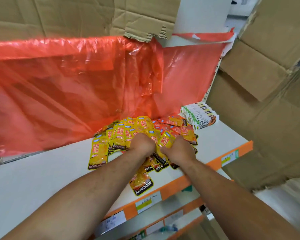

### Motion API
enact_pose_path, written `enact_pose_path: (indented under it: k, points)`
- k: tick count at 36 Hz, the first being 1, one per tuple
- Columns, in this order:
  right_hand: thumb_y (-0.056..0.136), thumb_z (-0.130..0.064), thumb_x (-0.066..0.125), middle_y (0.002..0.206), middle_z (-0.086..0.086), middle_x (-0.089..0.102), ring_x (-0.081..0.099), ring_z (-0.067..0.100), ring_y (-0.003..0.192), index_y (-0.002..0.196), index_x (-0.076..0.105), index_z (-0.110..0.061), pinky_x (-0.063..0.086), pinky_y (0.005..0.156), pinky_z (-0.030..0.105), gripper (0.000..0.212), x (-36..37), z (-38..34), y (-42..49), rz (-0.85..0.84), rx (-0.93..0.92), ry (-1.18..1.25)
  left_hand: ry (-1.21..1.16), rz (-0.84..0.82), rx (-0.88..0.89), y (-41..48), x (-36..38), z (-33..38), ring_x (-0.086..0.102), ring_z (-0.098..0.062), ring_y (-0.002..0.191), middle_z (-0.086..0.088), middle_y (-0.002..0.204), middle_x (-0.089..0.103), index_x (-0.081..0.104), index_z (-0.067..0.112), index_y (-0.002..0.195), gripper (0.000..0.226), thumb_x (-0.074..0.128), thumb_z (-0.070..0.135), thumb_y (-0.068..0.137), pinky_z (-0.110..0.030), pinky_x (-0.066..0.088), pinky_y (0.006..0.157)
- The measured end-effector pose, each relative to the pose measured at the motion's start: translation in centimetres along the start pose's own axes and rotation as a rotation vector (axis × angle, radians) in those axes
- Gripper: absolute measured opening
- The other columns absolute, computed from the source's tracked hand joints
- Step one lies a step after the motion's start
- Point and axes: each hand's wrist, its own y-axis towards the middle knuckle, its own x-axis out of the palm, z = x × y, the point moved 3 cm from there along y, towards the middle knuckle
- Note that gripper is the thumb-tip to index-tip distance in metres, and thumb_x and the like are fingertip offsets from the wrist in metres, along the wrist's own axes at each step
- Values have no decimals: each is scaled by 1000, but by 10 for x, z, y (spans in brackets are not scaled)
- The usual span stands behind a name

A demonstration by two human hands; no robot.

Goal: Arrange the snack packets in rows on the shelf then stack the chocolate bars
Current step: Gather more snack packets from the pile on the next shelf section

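While the snack packets (121, 135) are still lying in a loose, overlapping heap at the middle of the shelf (42, 179), the person is working on the first step, sorting the heap into rows; no tidy row is showing yet. The left hand (142, 144) is pressing down into the yellow packets with its fingers curled under, its grip apparently closing on a few of them, though the fingertips are hiding in the pile. The right hand (177, 149), just beside it, is curling its fingers and thumb round a yellow packet, its grip pinching the foil. The next move is likely calling for pulling a small bunch free, squaring its edges and laying it down on the bare white shelf to the left. Most packets are lying flat with their long axes running from the shelf's front lip toward the back, black-banded ends pointing at the person, fanning slightly; the orange packets (177, 125) are sitting behind and to the right. The chocolate bars (199, 116) are waiting untouched at the right rear, standing on edge, packed face to face.
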Motion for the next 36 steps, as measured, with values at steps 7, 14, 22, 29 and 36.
enact_pose_path:
  k: [7, 14, 22, 29, 36]
  points:
    - [66, -37, 84, 97, 0, 68, 63, 21, 79, 110, 59, -15, 46, 60, 31, 55, 7, -7, -1, 37, -18, 258, -175, -5, 38, -8, -11, -6, 58, -42, 76, -12, 67, 51, 47, 14, 72, 21, 54, 4, 89, -45, 43, 61]
    - [82, -17, 75, 64, 2, 38, 37, 18, 55, 70, 41, -19, 27, 51, 28, 36, 14, -16, -10, -41, -77, 469, -409, 30, -44, -21, -27, -31, 34, -18, 53, 0, 58, 36, 36, 21, 60, 42, 65, -4, 78, -24, 26, 48]
    - [84, -16, 76, 72, 12, 44, 45, 22, 64, 76, 50, -16, 35, 57, 34, 28, 43, -34, -30, -227, -95, 606, -580, 151, -121, -40, -55, -74, 49, -20, 56, -4, 58, 53, 55, 17, 60, 25, 72, 0, 66, -30, 38, 55]
    - [85, -14, 74, 61, 6, 37, 39, 21, 55, 63, 38, -20, 27, 52, 30, 43, 69, -73, -62, -292, -150, 596, -620, 172, -151, -66, -98, -112, 51, -19, 57, -1, 60, 57, 59, 19, 62, 28, 71, -5, 69, -30, 40, 60]
    - [82, -15, 77, 64, 9, 48, 43, 22, 57, 68, 53, -5, 33, 57, 35, 29, 97, -120, -118, -393, -222, 553, -623, 257, -186, -110, -153, -157, 58, -22, 61, -11, 74, 67, 67, 7, 82, 16, 68, -7, 75, -24, 43, 56]
